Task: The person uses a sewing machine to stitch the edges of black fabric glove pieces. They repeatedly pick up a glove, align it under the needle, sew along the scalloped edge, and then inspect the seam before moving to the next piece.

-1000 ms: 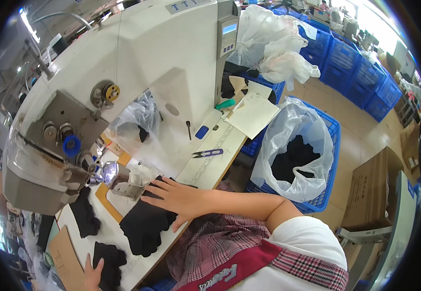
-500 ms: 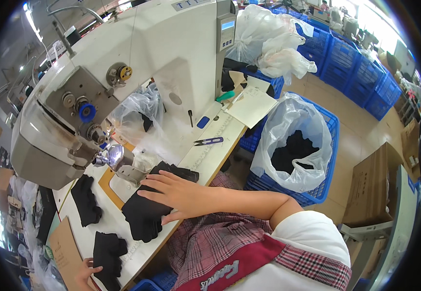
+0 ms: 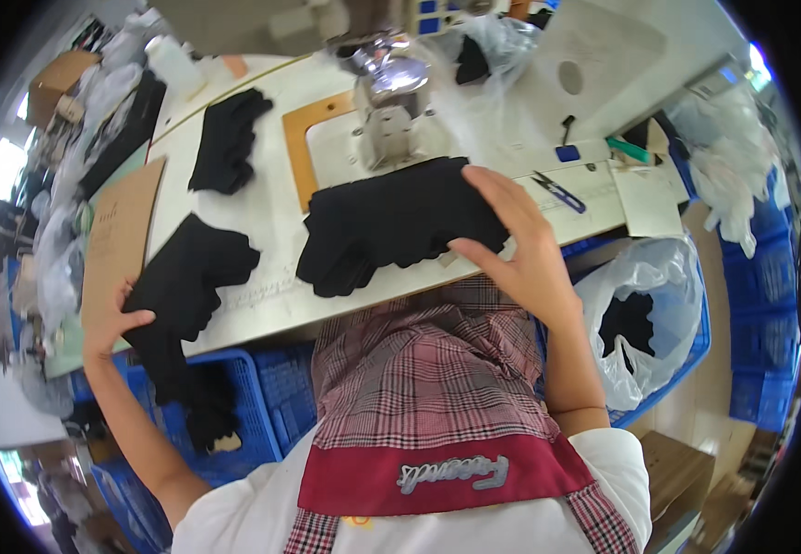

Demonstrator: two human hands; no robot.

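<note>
A stack of black cut fabric pieces [image 3: 391, 226] lies on the white sewing table, just in front of the machine's presser foot [image 3: 389, 134]. My right hand [image 3: 534, 254] grips its right end, fingers on the far side and thumb along the near edge. To the left, more black fabric pieces [image 3: 193, 268] lie at the table's front edge, partly hanging over it. My left hand [image 3: 116, 319] holds their left edge, thumb on top and fingers mostly hidden. Another black fabric pile [image 3: 230, 143] rests farther back, touched by neither hand.
Purple thread snips [image 3: 559, 192] and a pale pad [image 3: 645, 198] lie at the right. Brown cardboard [image 3: 124, 226] covers the table's left side. Below the edge are a blue crate [image 3: 257, 397] with black fabric and a plastic-lined basket [image 3: 705, 337].
The view has swung toward the table and left. My right hand has gone from lying across the stack to its right end, and the stack is turned. My left hand stays at the left pieces.
</note>
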